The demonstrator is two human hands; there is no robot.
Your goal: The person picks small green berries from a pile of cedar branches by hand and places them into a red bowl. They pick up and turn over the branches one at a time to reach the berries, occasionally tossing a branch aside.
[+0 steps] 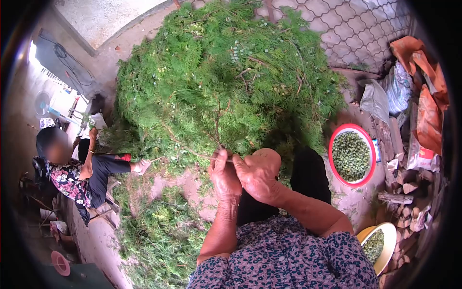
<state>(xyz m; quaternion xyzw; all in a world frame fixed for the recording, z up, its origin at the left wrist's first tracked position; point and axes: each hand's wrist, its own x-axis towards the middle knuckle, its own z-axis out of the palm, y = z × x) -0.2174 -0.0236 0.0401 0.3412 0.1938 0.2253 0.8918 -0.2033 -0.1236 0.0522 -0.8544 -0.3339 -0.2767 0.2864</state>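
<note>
Left hand: the left hand [225, 178] is closed, thumb and fingertips pinching the sprig [192, 153] just in front of the lap
Right hand: the right hand [259, 174] is closed too, its thumb and fingers on the same sprig, right beside the left hand
Sprig: between the two hands, its thin brown stem running far and left over the pile
Pile: the pile [192, 67] of feathery green branches fills the far middle, with pale little berries and bare twigs showing among the leaves
Small heap: more cut greenery, the small heap [166, 231], lies at near left on the floor [190, 185]
Floor: pinkish and dusty, bits of green scattered over it – patterned paving [349, 29] at far right
Red basin: at right, the red basin [331, 154], white inside, holds many green berries [351, 156]
Yellow basin: at near right, the yellow basin [392, 243], partly behind the person's shoulder, holds more green berries
Right edge: firewood [409, 216] stacked, with orange sacks [427, 125] and a grey sack [374, 100] beyond it
Left side: a co-worker [72, 180] in a floral top sits facing the pile, one hand raised near some greenery
Room: a fan [42, 101] at far left, a dark cable [72, 65] beyond – a pink bowl [60, 263] at near left
</note>
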